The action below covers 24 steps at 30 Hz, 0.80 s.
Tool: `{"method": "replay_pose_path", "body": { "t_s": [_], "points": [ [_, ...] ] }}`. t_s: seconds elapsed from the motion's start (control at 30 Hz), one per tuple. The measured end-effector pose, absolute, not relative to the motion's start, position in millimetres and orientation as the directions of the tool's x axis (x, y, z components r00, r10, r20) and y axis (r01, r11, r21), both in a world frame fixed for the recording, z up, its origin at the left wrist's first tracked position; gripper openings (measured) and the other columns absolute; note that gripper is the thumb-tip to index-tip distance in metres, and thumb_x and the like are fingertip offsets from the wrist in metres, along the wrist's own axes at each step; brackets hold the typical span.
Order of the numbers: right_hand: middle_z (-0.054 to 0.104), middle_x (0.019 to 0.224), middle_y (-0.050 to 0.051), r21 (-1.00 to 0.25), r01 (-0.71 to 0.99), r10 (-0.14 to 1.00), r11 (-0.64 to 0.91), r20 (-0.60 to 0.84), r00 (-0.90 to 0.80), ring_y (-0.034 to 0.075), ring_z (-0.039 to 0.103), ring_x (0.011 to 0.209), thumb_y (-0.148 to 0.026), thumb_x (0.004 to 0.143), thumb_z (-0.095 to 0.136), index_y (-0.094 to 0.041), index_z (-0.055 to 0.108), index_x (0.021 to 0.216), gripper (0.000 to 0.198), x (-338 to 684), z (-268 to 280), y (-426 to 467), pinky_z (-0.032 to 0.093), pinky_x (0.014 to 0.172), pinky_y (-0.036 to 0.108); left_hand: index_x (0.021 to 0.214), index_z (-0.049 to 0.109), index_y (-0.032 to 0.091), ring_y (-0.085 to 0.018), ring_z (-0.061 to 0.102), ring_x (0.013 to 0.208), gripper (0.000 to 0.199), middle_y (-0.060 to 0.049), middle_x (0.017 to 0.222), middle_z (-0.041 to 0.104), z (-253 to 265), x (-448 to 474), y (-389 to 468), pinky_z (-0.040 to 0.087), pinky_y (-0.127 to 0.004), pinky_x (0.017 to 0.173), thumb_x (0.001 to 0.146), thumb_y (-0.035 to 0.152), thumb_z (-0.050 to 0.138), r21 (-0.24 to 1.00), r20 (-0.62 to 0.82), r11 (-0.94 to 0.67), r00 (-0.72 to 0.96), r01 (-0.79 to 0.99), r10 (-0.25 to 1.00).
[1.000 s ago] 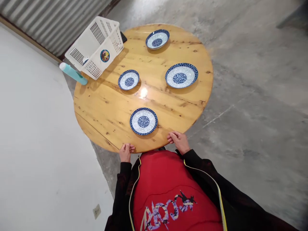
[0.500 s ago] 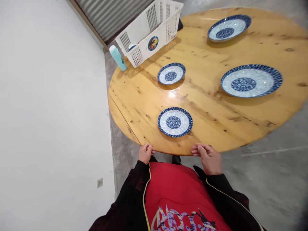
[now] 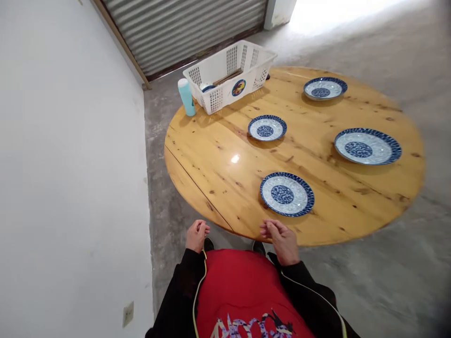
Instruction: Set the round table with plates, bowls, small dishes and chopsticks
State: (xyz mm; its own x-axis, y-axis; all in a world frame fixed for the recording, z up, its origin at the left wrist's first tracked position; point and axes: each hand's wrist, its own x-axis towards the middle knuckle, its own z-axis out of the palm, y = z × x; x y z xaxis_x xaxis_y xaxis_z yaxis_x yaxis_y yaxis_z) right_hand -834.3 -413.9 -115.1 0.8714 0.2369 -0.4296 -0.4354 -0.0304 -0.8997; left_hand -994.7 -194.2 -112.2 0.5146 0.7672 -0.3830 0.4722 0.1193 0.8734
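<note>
Just off the table's near edge hangs my left hand, its fingers curled together with nothing seen in them. My right hand is over the near rim of the round wooden table, fingers loosely closed and also without an object. Closest to it lies a round blue-and-white plate, a little beyond the fingertips and apart from them. A smaller patterned plate rests farther in. Two more blue-rimmed plates are on the right: an oval-looking one and another toward the back.
A white plastic basket stands at the table's back left, with chopstick-like sticks and a blue-and-white dish inside. Beside it is a light-blue bottle. A white wall rises at left; a corrugated shutter is behind.
The view has tilted up, showing more floor and shutter. Both hands have shifted left relative to the table and near plate; my left hand is now off the rim. The plates stay put.
</note>
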Motion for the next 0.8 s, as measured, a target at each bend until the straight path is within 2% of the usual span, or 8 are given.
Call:
{"method": "replay_pose_path", "body": {
  "t_s": [0.17,0.27,0.37,0.53,0.63,0.8],
  "points": [
    [0.073,0.072,0.008,-0.869,-0.493,0.352,-0.04,-0.474,0.807,0.015,0.063,0.055,-0.068,0.058,0.083,-0.015,0.07,0.079,0.058,-887.2,-107.4,-332.4,0.052,0.05,0.025,0.081,0.065,0.019,-0.018,0.069,0.063,0.039,-0.007,0.074,0.074,-116.1,-1046.9,-136.8,0.05,-0.026,0.058,0.074,0.058,0.06,0.868,-0.39,0.137,0.486,0.477,0.782],
    [0.073,0.069,0.008,-0.851,-0.525,0.349,-0.017,-0.497,0.795,0.014,0.062,0.052,-0.065,0.056,0.084,-0.015,0.07,0.076,0.055,-894.9,-102.2,-302.6,0.049,0.047,0.023,0.083,0.065,0.019,-0.019,0.071,0.065,0.043,-0.008,0.076,0.075,-120.4,-1064.3,-116.2,0.052,-0.028,0.061,0.074,0.06,0.06,0.864,-0.402,0.134,0.505,0.486,0.764],
    [0.072,0.065,0.007,-0.846,-0.532,0.284,0.02,-0.506,0.814,0.013,0.061,0.049,-0.051,0.059,0.085,-0.015,0.07,0.071,0.041,-872.6,-93.8,-286.5,0.048,0.045,0.022,0.085,0.066,0.019,-0.021,0.072,0.067,0.047,-0.009,0.078,0.076,-125.3,-1064.9,-104.8,0.052,-0.03,0.061,0.074,0.064,0.06,0.861,-0.415,0.125,0.54,0.492,0.732],
    [0.071,0.064,0.005,-0.861,-0.503,0.133,0.07,-0.492,0.86,0.011,0.06,0.048,-0.021,0.077,0.073,-0.016,0.064,0.069,0.013,-779.9,-80.2,-269.8,0.049,0.045,0.018,0.084,0.067,0.018,-0.021,0.072,0.068,0.05,-0.009,0.078,0.075,-127.8,-1045.7,-99.3,0.053,-0.03,0.062,0.074,0.067,0.06,0.867,-0.434,0.131,0.599,0.481,0.673],
    [0.067,0.062,0.002,-0.851,-0.513,0.038,0.111,-0.513,0.858,0.009,0.058,0.047,-0.012,0.082,0.066,-0.017,0.058,0.071,0.014,-709.4,-79.2,-252.5,0.047,0.044,0.015,0.084,0.067,0.018,-0.02,0.071,0.067,0.053,-0.009,0.078,0.075,-125.0,-1036.8,-91.7,0.053,-0.03,0.062,0.073,0.069,0.062,0.863,-0.442,0.135,0.596,0.487,0.671],
    [0.057,0.056,-0.004,-0.807,-0.557,-0.089,0.193,-0.58,0.81,0.008,0.054,0.044,-0.017,0.092,0.061,-0.02,0.048,0.076,0.021,-604.7,-87.6,-222.6,0.046,0.044,0.014,0.084,0.068,0.018,-0.022,0.072,0.067,0.062,-0.011,0.078,0.076,-116.3,-1024.8,-66.4,0.054,-0.031,0.06,0.068,0.078,0.065,0.842,-0.44,0.136,0.521,0.521,0.731]
  ]
}}
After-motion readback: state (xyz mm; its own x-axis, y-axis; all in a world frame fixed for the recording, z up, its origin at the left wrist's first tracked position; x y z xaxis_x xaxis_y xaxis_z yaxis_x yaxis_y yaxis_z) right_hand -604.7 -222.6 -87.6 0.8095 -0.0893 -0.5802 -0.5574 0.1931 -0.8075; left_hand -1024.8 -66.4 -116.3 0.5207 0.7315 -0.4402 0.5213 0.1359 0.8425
